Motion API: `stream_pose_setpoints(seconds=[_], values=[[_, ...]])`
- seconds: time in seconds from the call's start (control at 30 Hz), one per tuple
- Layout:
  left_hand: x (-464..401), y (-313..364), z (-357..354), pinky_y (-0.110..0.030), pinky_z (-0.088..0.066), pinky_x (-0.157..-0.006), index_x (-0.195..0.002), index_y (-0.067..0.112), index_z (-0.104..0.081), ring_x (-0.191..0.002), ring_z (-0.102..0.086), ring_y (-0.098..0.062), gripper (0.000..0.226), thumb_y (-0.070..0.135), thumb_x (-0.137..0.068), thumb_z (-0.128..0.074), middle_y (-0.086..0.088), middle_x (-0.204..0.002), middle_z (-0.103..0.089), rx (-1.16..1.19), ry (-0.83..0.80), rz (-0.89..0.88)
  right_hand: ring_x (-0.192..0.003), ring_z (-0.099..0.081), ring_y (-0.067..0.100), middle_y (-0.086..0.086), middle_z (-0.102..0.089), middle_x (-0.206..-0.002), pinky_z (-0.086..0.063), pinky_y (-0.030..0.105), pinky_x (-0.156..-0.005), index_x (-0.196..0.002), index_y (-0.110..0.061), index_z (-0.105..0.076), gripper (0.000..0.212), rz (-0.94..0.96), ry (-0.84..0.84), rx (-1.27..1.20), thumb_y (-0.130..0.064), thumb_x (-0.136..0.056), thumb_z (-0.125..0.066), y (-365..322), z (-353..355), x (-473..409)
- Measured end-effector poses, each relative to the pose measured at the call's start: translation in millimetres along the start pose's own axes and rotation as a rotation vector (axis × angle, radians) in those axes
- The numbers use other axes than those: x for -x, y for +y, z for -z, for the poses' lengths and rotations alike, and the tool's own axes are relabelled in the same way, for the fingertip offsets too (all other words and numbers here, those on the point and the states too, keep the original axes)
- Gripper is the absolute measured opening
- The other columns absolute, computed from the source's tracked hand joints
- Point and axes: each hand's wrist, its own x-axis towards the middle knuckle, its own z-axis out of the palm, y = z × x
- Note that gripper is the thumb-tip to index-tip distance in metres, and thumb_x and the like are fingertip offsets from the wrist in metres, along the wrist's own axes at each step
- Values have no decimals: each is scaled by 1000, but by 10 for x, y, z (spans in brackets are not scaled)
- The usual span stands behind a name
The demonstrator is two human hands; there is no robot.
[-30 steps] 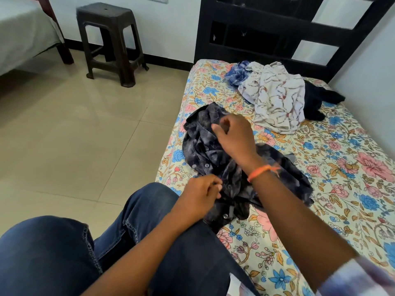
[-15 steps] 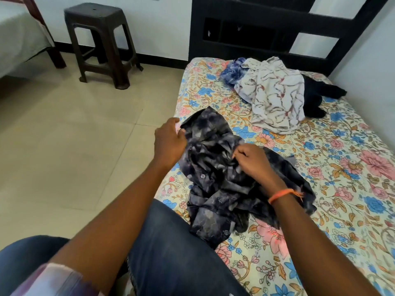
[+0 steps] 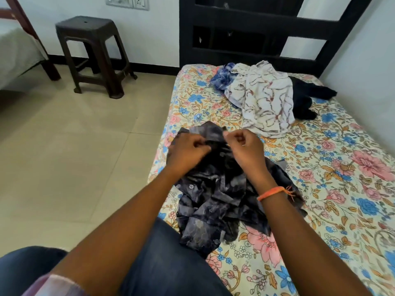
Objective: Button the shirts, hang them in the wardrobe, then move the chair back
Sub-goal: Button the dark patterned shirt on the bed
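near the bed edge, both hands on the dark shirt

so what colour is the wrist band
Orange, on the right wrist; the band shows in the head view.

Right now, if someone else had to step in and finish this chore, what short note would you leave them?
Left hand and right hand each pinch the top edge of the dark patterned shirt, which lies crumpled on the floral bed.
The white patterned shirt, blue shirt and a black garment are piled near the headboard.
Done: no shirt looks buttoned or hung.
Left: button each shirt, hang them, move the chair back. No wardrobe is in view.
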Motion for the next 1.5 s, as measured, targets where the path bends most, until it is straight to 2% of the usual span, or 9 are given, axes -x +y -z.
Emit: stream_pose_setpoints(seconds=[0.17,0.27,0.33,0.47,0.63,0.83,1.03,1.27,1.5], values=[[556,143,-176,-38,-46,-60,-70,5,-67,-64,-58,-22,12,14,-79,-68,-7,-69,-64,-17,-176,-341,-124,-55,35,18,-55,-137,-47,42,-96,-137,-1,-50,75,-214,-242,201,-39,-81,-80,-60,-84,-108],[789,153,-119,-30,-52,-63,-78,11,-74,-65,-61,-9,10,4,-79,-66,3,-74,-66,71,-281,-311,-70,-57,29,23,-57,-78,-43,37,-61,-83,-1,-61,23,-160,-230,134,-15,-78,-79,-24,19,2],[889,221,12,-23,-54,-68,-95,13,-78,-71,-63,-2,29,-3,-77,-61,4,-82,-66,98,-295,-258,-61,-39,19,13,-41,-65,-27,30,-57,-69,-11,-50,25,-70,-260,148,-9,-84,-70,-83,98,116],[901,285,294,-32,-39,-67,-85,21,-63,-80,-54,-21,24,2,-76,-52,3,-80,-50,-66,86,-287,-64,-38,21,14,-40,-70,-28,33,-62,-72,3,-52,25,218,-318,246,-7,-95,-59,-359,345,402],[899,219,574,-48,-41,-92,-140,17,-39,-119,-40,-35,61,20,-85,-65,-11,-132,-40,-360,375,20,-96,-58,15,10,-61,-104,-43,23,-86,-104,-9,-73,17,411,-358,63,-4,-97,-59,-703,684,708],[678,114,808,-34,-29,-58,-68,-1,-56,-67,-50,-35,18,-5,-82,-45,-21,-68,-55,22,445,122,-108,-53,28,7,-47,-109,-46,38,-95,-111,-21,-75,25,314,-98,461,-15,-87,-68,-689,591,525],[-63,-385,931,-25,-29,-63,-82,9,-69,-79,-59,-32,24,0,-82,-46,-16,-87,-67,75,376,-11,-81,-48,24,5,-41,-93,-37,36,-62,-75,-32,-51,33,333,-217,680,-55,-81,-73,-595,-554,123],[-1119,-1312,1153,-38,-43,-71,-102,8,-57,-84,-57,-38,17,13,-96,-41,-13,-108,-44,-167,191,-60,-65,-48,26,-4,-40,-60,-35,42,-58,-59,-28,-37,46,266,-3,745,-40,-97,-60,-546,-1198,-889],[-1660,-423,1587,-40,-43,-64,-128,10,-36,-86,-64,-38,48,48,-100,-45,-12,-96,-66,-395,-184,-312,-80,-63,29,9,-68,-84,-49,39,-68,-112,-11,-62,27,2,202,594,-32,-96,-65,-1362,-768,-1176]])
